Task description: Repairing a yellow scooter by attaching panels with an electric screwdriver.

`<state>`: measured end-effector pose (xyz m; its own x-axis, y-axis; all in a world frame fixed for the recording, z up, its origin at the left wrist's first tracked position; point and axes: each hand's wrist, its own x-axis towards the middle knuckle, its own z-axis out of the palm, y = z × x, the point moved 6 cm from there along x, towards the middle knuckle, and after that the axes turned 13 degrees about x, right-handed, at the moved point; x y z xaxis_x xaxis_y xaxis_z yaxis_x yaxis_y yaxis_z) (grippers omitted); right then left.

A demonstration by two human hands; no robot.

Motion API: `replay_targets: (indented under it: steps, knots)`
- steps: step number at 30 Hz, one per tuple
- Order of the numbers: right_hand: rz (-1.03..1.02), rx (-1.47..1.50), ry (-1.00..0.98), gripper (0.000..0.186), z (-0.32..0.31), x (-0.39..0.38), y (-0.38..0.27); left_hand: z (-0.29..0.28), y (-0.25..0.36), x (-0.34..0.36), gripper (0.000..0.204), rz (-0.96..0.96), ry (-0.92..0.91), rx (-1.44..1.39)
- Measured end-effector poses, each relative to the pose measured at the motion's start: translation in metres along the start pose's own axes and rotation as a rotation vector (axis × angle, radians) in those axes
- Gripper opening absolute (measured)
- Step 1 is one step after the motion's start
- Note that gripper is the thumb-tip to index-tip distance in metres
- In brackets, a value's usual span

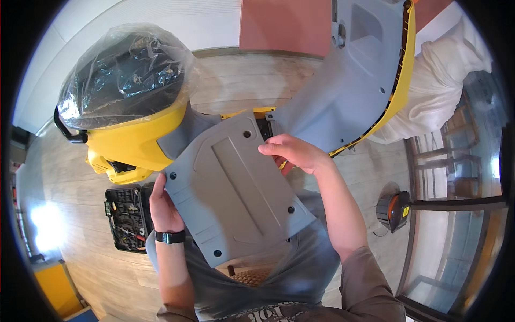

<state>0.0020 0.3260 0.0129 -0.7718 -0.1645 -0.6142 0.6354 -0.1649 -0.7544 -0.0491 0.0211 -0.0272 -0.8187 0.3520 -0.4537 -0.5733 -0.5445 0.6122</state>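
I hold a flat grey plastic panel [230, 182] with screw holes at its corners, tilted over the floorboard of a yellow and grey scooter [134, 139]. My left hand [162, 206], with a black wristband, grips the panel's left edge. My right hand [295, 153] grips its upper right edge, fingers curled over it. The scooter's seat [126, 72] at upper left is wrapped in clear plastic. Its grey front leg shield [354, 75] with yellow trim rises at upper right.
An open black tool case [126, 217] with bits lies on the wooden floor at left. A small black and orange device [393, 210] sits on the floor at right. A white covered bundle [445, 80] stands at upper right, beside glass panels and chairs.
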Motion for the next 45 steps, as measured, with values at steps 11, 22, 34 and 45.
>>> replay_targets:
  steps: [11, 22, 34, 45]
  knots:
    - [-0.131, -0.131, -0.112, 0.032, 0.009, -0.025, 0.018, 0.002, 0.011, -0.004, 0.037, -0.001, 0.018, 0.001]
    - [-0.452, 0.315, 0.006, 0.041, -0.018, -0.218, 0.04, 0.022, 0.006, -0.014, 0.042, -0.054, -0.192, 0.182]
    - [-0.524, 0.893, 0.838, 0.04, -0.14, -0.389, 0.34, 0.019, -0.055, 0.01, 0.028, -0.112, -0.155, 0.415]
    - [-0.44, 1.388, 1.175, 0.029, -0.254, -0.247, 0.625, -0.006, -0.126, 0.008, 0.036, 0.343, -0.457, 2.31]
